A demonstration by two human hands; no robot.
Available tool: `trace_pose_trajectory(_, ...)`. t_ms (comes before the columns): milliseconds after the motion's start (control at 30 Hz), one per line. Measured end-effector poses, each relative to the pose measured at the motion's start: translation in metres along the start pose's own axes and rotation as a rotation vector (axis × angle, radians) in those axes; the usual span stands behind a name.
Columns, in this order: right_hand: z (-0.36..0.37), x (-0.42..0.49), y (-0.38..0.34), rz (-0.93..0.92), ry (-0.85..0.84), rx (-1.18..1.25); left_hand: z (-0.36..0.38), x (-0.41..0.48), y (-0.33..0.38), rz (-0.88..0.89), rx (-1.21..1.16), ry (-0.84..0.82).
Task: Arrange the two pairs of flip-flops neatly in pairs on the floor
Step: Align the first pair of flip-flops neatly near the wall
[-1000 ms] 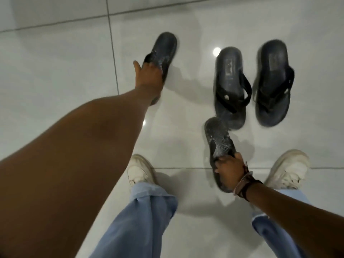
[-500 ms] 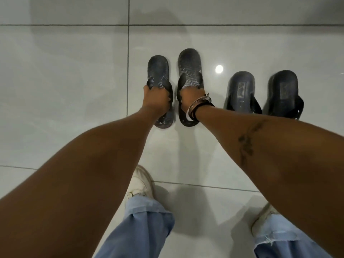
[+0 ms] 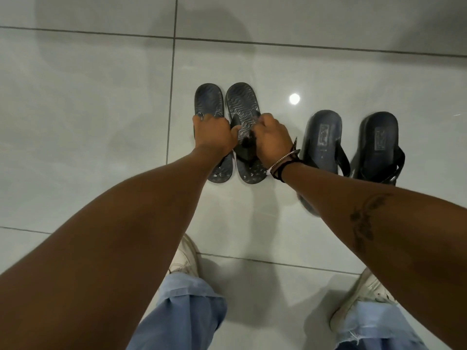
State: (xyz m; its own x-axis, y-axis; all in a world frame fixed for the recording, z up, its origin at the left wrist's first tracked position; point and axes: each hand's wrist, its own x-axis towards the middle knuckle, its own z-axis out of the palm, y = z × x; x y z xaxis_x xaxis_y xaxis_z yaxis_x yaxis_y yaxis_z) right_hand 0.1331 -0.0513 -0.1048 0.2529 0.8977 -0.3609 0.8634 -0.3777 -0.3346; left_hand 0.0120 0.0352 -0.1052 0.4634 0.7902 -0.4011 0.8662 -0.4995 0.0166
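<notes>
Four dark flip-flops lie on the glossy pale grey tiled floor [image 3: 101, 122], in two pairs set side by side. The left pair is dark rubber with a wavy moulded tread: the left wavy-tread flip-flop [image 3: 208, 99] and the right wavy-tread flip-flop [image 3: 242, 102] lie just beside each other, nearly touching. Their long axes run near to far, with the rounded ends at the far side roughly level. The left hand [image 3: 213, 133] is closed over the strap region of the left one; the right hand [image 3: 274, 137] is curled on the black strap of the right one. I cannot tell whether either sandal is pressed flat or slightly lifted.

To the right, apart from the hands, is the smooth black pair with printed labels: the inner smooth flip-flop [image 3: 322, 137] and the outer smooth flip-flop [image 3: 380, 140]. These also point near to far, with a wider gap between them, and they sit somewhat nearer than the wavy pair. The right forearm crosses over the near end of the inner one.

The move ahead seems to turn on that offset: both hands sit directly over the left pair, so sliding it nearer along its own long axis, or letting go, is what remains. The right hand is the nearer one to the smooth pair.
</notes>
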Motion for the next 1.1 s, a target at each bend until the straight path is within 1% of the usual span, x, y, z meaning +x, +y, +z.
trace_pose_trajectory(100, -0.002, -0.003, 0.024, 0.142, -0.035, -0.024, 0.000, 0.006, 0.012, -0.020, 0.074, -0.101)
trace_pose_trajectory(167, 0.000, -0.002, 0.035, 0.195, -0.127, -0.067, 0.000, 0.008, 0.020, -0.013, 0.153, -0.151)
trace_pose_trajectory(233, 0.001, 0.000, 0.042, 0.242, -0.261, -0.104, -0.001, 0.008, 0.027, -0.002, 0.226, -0.208)
trace_pose_trajectory(300, 0.004, 0.001, 0.045, 0.248, -0.379, -0.177, -0.001, 0.010, 0.032, 0.011, 0.258, -0.243)
trace_pose_trajectory(400, 0.007, -0.001, 0.047, 0.224, -0.449, -0.294, 0.000, 0.012, 0.034, -0.031, 0.198, -0.219)
trace_pose_trajectory(467, 0.009, -0.001, 0.049, 0.207, -0.462, -0.323, -0.001, 0.014, 0.034, -0.049, 0.182, -0.216)
trace_pose_trajectory(567, 0.008, 0.003, 0.056, 0.183, -0.461, -0.325, -0.001, 0.017, 0.033, -0.015, 0.189, -0.247)
trace_pose_trajectory(667, 0.008, 0.006, 0.054, 0.203, -0.469, -0.331, -0.002, 0.021, 0.024, 0.013, 0.180, -0.257)
trace_pose_trajectory(733, 0.010, 0.005, 0.050, 0.228, -0.448, -0.382, -0.007, 0.025, 0.015, 0.019, 0.176, -0.249)
trace_pose_trajectory(867, 0.011, 0.003, 0.042, 0.215, -0.428, -0.517, -0.030, 0.044, -0.024, -0.002, 0.146, -0.205)
trace_pose_trajectory(1100, 0.010, 0.005, 0.039, 0.241, -0.433, -0.516, -0.072, 0.086, -0.110, -0.026, 0.240, -0.128)
